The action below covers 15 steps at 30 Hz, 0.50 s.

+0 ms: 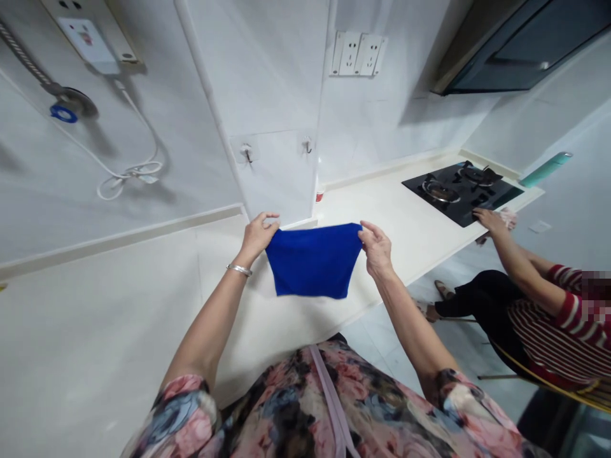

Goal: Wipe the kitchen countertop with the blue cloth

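The left hand [260,234] has its grip pinched on one upper corner of a blue cloth [314,262], thumb and fingers close together; the right hand [376,248] pinches the opposite upper corner in the same way. Stretched between them, the cloth hangs over the pale tabletop [119,318], its top edge nearly straight; whether its lower edge touches the surface I cannot tell. A silver bracelet [239,270] circles the left wrist. Beyond the cloth, two hooks [247,153] are fixed to the wall. To the right, a black stove [442,191] with two burners is set into the tabletop, and a seated person in a striped top [544,324] has a hand [487,221] at its near edge.
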Each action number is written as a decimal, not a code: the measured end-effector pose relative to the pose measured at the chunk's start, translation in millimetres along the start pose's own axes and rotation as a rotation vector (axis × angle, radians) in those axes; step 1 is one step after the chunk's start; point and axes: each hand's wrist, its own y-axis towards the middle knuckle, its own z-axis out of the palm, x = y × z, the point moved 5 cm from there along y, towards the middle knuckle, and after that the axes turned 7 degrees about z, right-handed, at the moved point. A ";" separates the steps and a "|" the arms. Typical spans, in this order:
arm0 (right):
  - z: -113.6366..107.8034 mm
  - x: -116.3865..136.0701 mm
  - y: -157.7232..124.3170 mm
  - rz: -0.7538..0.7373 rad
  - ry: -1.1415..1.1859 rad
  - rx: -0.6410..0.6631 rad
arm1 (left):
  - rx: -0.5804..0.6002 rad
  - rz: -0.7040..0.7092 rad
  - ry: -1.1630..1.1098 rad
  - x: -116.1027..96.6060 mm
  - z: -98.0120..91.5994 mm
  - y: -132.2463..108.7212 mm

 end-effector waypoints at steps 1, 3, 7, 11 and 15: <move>-0.6 7.5 4.2 -0.060 0.007 -0.014 | -0.028 -0.021 -0.076 -0.2 -0.1 6.9; -1.2 25.6 11.0 -0.174 0.017 -0.015 | -0.093 -0.018 -0.229 -5.8 -1.8 22.4; -9.0 49.0 7.9 -0.299 -0.069 0.010 | -0.161 0.139 -0.326 -26.8 -10.6 39.4; -37.0 16.5 -28.8 -0.279 -0.266 0.020 | -0.072 0.114 -0.204 -6.3 -11.2 -2.3; -70.6 -67.5 -88.6 -0.148 -0.525 0.167 | 0.092 -0.122 -0.070 68.3 10.7 -107.8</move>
